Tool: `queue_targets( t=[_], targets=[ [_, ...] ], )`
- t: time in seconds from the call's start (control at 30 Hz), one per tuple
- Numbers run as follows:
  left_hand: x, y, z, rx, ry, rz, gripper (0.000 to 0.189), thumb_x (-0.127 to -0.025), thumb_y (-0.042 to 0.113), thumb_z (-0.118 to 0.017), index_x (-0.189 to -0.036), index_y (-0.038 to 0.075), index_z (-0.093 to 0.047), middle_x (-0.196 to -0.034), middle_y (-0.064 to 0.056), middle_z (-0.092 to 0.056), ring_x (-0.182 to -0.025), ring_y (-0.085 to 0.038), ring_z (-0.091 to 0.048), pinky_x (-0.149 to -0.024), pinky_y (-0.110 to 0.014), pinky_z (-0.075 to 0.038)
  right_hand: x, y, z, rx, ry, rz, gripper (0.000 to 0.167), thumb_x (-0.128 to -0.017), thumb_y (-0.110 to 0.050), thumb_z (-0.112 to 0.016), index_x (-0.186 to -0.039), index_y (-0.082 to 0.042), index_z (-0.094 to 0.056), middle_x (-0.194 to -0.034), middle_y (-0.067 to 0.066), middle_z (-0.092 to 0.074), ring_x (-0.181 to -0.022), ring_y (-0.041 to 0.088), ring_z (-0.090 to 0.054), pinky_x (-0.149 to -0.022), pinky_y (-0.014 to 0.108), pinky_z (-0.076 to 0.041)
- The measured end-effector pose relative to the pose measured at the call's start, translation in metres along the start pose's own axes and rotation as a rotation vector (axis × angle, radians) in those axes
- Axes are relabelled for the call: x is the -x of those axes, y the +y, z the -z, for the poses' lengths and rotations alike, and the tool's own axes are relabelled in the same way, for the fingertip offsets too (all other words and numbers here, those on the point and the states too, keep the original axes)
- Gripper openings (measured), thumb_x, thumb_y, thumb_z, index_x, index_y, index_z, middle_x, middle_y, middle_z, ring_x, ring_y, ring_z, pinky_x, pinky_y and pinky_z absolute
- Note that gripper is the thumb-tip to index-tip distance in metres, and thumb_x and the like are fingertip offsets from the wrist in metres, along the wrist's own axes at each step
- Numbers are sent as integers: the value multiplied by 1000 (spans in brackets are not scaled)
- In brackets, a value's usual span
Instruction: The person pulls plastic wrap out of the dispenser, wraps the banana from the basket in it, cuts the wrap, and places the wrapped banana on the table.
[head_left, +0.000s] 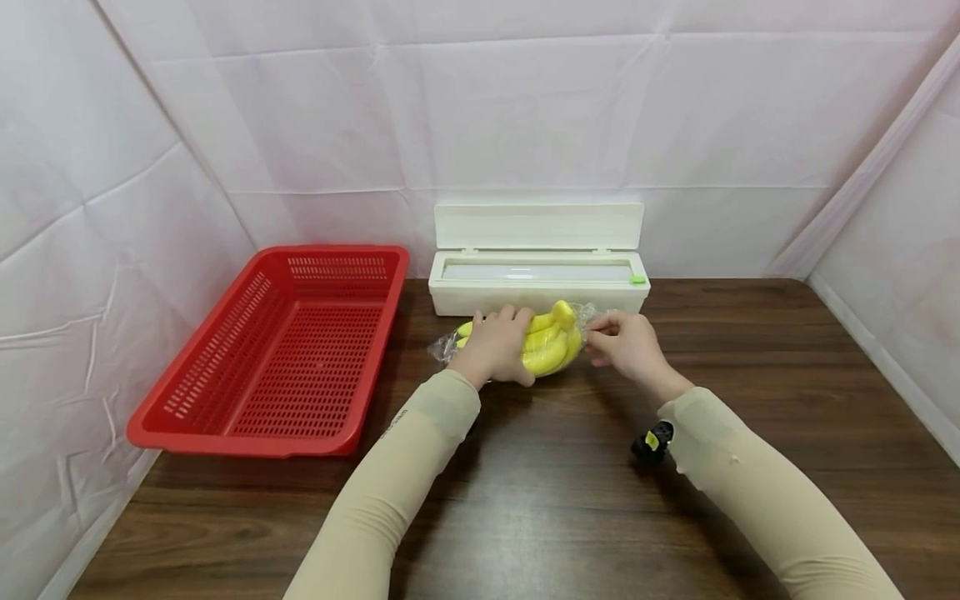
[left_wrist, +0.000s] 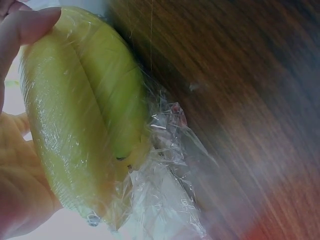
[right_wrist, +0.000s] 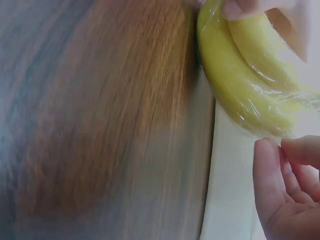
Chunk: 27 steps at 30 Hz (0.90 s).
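Note:
A bunch of yellow bananas (head_left: 546, 352) lies inside clear plastic wrap, in front of the white wrap dispenser (head_left: 480, 302). My left hand (head_left: 493, 343) grips the bunch from above, its thumb on the near side. Loose, crumpled plastic wrap (left_wrist: 165, 200) sticks out past the banana tips in the left wrist view. At the stem end, my right hand (head_left: 628, 345) pinches the gathered film between thumb and fingers. The right wrist view shows those fingertips right by the end of the bananas (right_wrist: 235, 80).
To the left stands a red perforated basket (head_left: 225, 445) with nothing in it. The dispenser's lid (head_left: 538, 226) is raised against the white cloth backdrop (head_left: 525, 125), and a green slider (head_left: 637, 280) sits at its right end. Dark wood tabletop (head_left: 555, 517) spreads in front.

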<state>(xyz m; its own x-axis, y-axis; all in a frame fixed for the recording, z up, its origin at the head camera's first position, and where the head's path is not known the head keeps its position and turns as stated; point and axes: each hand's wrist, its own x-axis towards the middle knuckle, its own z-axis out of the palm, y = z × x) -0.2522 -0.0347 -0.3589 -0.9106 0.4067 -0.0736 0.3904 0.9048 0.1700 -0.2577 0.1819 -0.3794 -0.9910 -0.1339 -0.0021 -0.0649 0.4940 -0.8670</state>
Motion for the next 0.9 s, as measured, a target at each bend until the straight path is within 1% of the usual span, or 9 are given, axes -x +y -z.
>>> queue_targets(
  t=[0.17,0.23,0.27,0.37,0.47,0.53,0.67,0.77,0.9],
  targets=[
    [1,1,0,10,0,-1,95,-66,43,-80,-143,16,-32,-135,-9,-43,-125,-33,-44,-110,-59,-23,3,-2,-1,-189,11,-39,27,-89,-6,-59,-112,10,-54,-90,7,-67,-73,8,-66,-64,30,-58],
    [0,0,0,13,0,0,95,-66,43,-80,-143,16,-32,-136,-9,-43,-126,-33,-44,-110,-59,-22,5,-3,0,-238,0,-48,33,-89,-6,-59,-117,8,-49,-88,2,-67,-75,9,-66,-66,31,-58],
    [0,0,0,15,-1,1,95,-66,43,-80,-143,16,-32,-136,-9,-43,-126,-33,-44,-110,-59,-22,6,-3,0,-248,-7,-43,38,-89,-6,-59,-122,7,-47,-90,3,-67,-78,12,-68,-67,32,-58],
    [-1,0,-1,14,-2,3,95,-66,43,-80,-144,16,-32,-137,-9,-43,-127,-32,-43,-110,-59,-22,11,-5,2,-227,-31,-7,54,-89,-6,-61,-137,0,-38,-101,15,-67,-88,25,-69,-71,38,-58],
    [-1,-1,-2,12,-2,3,96,-66,43,-80,-144,16,-32,-137,-9,-43,-127,-32,-43,-111,-59,-22,16,-6,1,-161,-39,41,63,-89,-9,-63,-144,-5,-33,-114,26,-62,-97,36,-66,-72,40,-57],
    [-1,-1,-3,10,0,1,96,-65,43,-80,-143,16,-32,-136,-9,-43,-126,-32,-44,-110,-58,-22,19,-5,1,-118,-35,62,58,-90,-12,-62,-142,-3,-38,-118,27,-61,-100,38,-64,-72,38,-57],
    [-2,-1,-3,6,2,-2,95,-65,44,-80,-143,16,-33,-135,-9,-44,-125,-31,-45,-110,-58,-23,22,-4,-1,-55,-24,93,43,-93,-18,-59,-130,3,-53,-124,24,-59,-102,37,-64,-72,34,-57],
    [-1,-1,-3,3,1,-3,95,-65,44,-80,-143,16,-33,-136,-9,-44,-125,-31,-45,-110,-58,-23,23,-3,-2,-46,-36,110,40,-93,-18,-60,-126,3,-57,-127,21,-58,-102,34,-64,-75,36,-57],
    [-2,-1,-2,-3,5,-5,95,-65,44,-79,-143,16,-33,-136,-9,-44,-126,-31,-44,-111,-58,-22,22,-2,-2,-31,-41,134,36,-90,-13,-63,-123,3,-60,-124,21,-60,-100,31,-64,-74,36,-57]
  ],
)
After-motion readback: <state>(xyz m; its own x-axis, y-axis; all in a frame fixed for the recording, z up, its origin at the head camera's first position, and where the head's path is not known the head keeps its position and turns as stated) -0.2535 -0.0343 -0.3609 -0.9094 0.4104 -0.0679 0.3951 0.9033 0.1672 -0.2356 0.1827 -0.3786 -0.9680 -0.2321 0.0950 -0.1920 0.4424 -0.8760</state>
